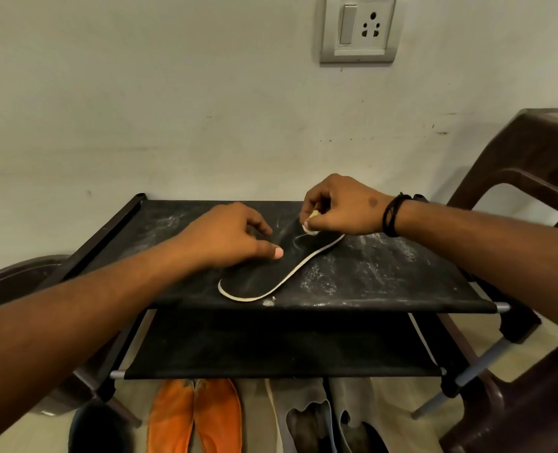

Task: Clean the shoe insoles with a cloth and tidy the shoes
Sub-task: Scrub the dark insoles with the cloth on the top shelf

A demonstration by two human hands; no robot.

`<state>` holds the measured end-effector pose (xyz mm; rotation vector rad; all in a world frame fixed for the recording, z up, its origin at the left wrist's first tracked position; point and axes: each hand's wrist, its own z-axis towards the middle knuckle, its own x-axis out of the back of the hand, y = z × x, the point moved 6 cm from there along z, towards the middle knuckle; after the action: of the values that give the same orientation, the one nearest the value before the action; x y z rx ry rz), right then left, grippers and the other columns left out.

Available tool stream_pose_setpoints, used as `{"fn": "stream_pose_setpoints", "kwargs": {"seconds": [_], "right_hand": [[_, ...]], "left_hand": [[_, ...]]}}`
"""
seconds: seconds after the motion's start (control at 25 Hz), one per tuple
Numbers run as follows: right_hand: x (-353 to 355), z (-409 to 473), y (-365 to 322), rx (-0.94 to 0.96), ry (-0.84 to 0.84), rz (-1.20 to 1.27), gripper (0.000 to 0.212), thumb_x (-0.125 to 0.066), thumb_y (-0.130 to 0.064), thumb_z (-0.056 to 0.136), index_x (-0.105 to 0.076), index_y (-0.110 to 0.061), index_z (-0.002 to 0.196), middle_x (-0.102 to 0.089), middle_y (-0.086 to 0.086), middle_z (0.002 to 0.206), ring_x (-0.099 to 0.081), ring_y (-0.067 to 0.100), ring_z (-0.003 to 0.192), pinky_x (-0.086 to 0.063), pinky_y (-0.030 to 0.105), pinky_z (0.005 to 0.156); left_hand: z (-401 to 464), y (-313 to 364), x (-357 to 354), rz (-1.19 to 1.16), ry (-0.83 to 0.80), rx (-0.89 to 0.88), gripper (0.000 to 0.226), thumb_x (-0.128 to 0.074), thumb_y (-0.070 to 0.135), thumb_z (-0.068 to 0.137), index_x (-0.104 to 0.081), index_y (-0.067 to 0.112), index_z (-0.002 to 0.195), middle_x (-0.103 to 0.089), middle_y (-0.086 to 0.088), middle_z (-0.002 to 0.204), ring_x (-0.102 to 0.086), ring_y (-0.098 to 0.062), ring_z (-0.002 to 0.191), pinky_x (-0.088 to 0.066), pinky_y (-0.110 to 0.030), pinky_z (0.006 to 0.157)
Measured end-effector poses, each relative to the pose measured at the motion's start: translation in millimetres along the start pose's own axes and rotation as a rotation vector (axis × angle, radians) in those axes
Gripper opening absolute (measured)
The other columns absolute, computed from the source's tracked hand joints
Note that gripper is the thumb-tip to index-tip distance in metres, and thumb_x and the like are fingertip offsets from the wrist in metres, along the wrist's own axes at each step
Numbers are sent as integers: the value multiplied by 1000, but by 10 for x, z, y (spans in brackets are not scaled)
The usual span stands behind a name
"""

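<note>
A black insole (264, 276) with a pale edge lies flat on the top shelf of a black fabric shoe rack (385, 282), heel end towards me. My left hand (228, 238) presses on the insole's middle with thumb and fingers spread. My right hand (339, 206) grips a small pale yellowish cloth (310, 223) and holds it against the insole's toe end. A black thread band sits on my right wrist.
A pair of orange shoes (194, 416) and grey shoes (320, 416) stand on the floor under the rack. A brown plastic chair (532, 178) is close on the right, a round brown stool (19, 279) on the left. The wall with a socket (361, 27) is right behind.
</note>
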<state>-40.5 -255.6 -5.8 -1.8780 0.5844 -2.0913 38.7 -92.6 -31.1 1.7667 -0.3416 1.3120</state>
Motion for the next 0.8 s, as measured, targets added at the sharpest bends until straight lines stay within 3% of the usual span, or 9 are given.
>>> {"fn": "stream_pose_setpoints", "kwargs": {"seconds": [0.08,0.16,0.24,0.36,0.64,0.8], "right_hand": [[-130,-99,-122,45,-124,-37,4,-71,-24,85,-74,-22,83,-72,-7,79,-65,4,73,-54,22,69],[-254,-171,-217,123,-160,-145,7,-69,-21,84,-71,-23,90,-69,-8,82,-63,5,73,-52,22,68],[-306,-174,-205,158,-122,-262,8,-66,-19,84,-67,-21,92,-67,-6,87,-60,9,76,-51,25,69],[-313,-151,-73,39,-98,-418,9,-57,-17,91,-65,-17,91,-67,2,95,-57,13,76,-47,24,65],[-517,-212,-324,87,-219,-319,16,-59,-22,90,-72,-12,90,-69,5,80,-64,19,72,-55,34,66],[-452,-121,-173,16,-157,-387,19,-54,-18,93,-72,-11,93,-71,7,88,-65,21,78,-56,39,74]], "left_hand": [[-70,45,-161,104,-28,-37,73,-71,80,62,-71,34,117,-71,11,95,-66,-7,89,-56,-33,83],[-100,49,-298,207,-16,-57,95,-56,93,53,-68,33,126,-69,10,103,-66,-10,92,-58,-38,80],[-103,44,-339,237,14,-61,93,-57,91,59,-65,34,131,-68,9,111,-66,-13,98,-58,-40,81],[-117,57,-349,250,28,-52,83,-60,85,69,-62,35,134,-67,7,122,-65,-15,108,-57,-42,86],[-133,79,-329,247,41,-45,72,-62,84,68,-70,34,119,-72,9,99,-67,-11,85,-58,-37,74],[-135,86,-338,258,25,-35,78,-60,84,70,-65,34,130,-70,6,118,-66,-15,104,-57,-41,84]]}}
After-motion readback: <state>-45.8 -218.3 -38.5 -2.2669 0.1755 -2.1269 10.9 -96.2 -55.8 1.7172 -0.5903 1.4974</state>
